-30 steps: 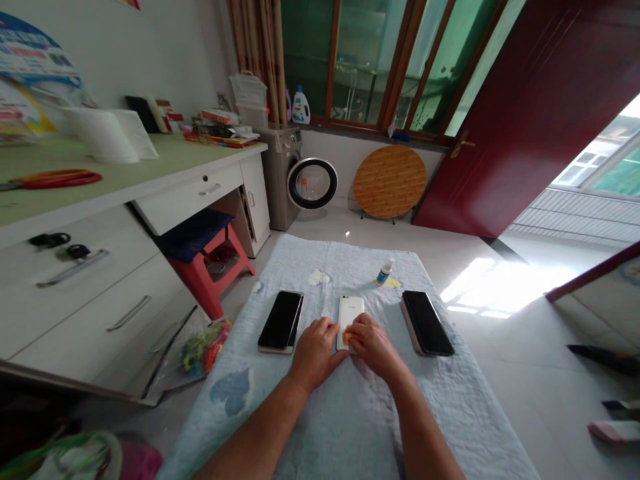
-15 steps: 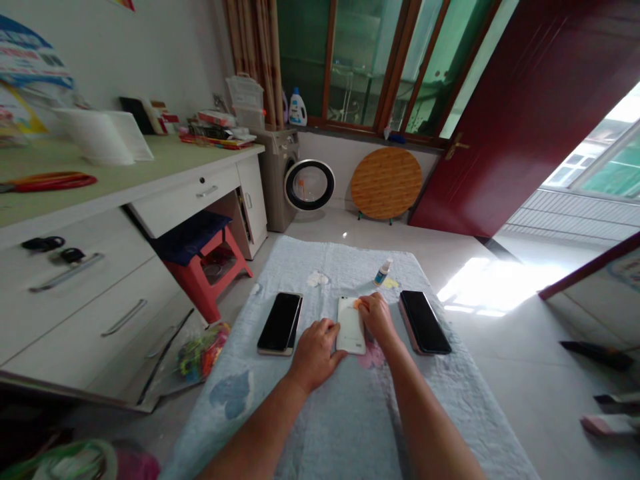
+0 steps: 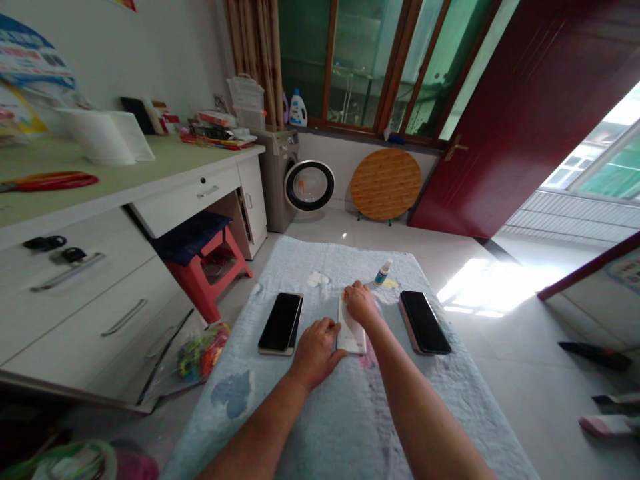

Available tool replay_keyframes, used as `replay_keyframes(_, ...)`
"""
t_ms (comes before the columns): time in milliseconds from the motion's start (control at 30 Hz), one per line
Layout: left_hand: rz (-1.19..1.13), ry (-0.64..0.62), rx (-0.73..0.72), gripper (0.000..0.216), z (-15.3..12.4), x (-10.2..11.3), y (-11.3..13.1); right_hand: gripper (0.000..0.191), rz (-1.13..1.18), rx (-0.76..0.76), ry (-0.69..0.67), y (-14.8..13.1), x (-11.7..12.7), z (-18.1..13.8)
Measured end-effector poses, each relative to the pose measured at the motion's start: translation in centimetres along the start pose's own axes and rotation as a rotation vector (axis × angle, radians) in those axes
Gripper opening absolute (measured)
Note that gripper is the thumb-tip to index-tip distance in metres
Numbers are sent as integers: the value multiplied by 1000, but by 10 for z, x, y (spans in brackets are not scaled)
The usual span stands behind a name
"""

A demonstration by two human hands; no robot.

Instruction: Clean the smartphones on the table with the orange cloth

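A white smartphone (image 3: 351, 339) lies back up on the blue cloth cover. My left hand (image 3: 316, 352) grips its left side, fingers along the edge and thumb at the bottom corner. Over the upper part of the phone, my right hand (image 3: 360, 303) presses a small orange piece (image 3: 345, 295), mostly hidden under the fingers; its material is unclear. Two stacked phones (image 3: 281, 323) lie to the left, the upper one black-screened. On the right is another black-screened stack (image 3: 425, 322) with a pinkish lower part. A small spray bottle (image 3: 383, 273) stands beyond my right hand.
The blue patterned cloth (image 3: 340, 427) covers the table under my hands. At left are a red stool (image 3: 200, 280) and a white desk (image 3: 195, 193) with a paper roll and red-handled tool. Farther back are an open washing machine, a round wooden tabletop (image 3: 386, 183) and a red door.
My right hand has moved left across the top of the white phone with the orange piece, covering more of it. My left hand stays in place.
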State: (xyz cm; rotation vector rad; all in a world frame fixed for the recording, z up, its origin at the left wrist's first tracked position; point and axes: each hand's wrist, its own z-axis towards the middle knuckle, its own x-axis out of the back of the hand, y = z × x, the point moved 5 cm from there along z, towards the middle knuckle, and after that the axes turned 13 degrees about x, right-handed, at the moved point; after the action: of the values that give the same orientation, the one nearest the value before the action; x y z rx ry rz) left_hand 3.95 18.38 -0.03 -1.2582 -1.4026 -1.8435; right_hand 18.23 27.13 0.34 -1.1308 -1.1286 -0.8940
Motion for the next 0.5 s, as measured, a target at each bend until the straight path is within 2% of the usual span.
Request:
replay_keyframes(233, 32, 35, -13, 38, -3, 2, 4, 25, -7, 78, -28, -17, -2, 7)
replay_keyframes(333, 64, 45, -3, 42, -4, 2, 6, 27, 5, 51, 7, -7, 0, 2)
replay_keyframes(500, 83, 59, -2, 42, -6, 3, 10, 28, 33, -100, 77, 26, 6, -14)
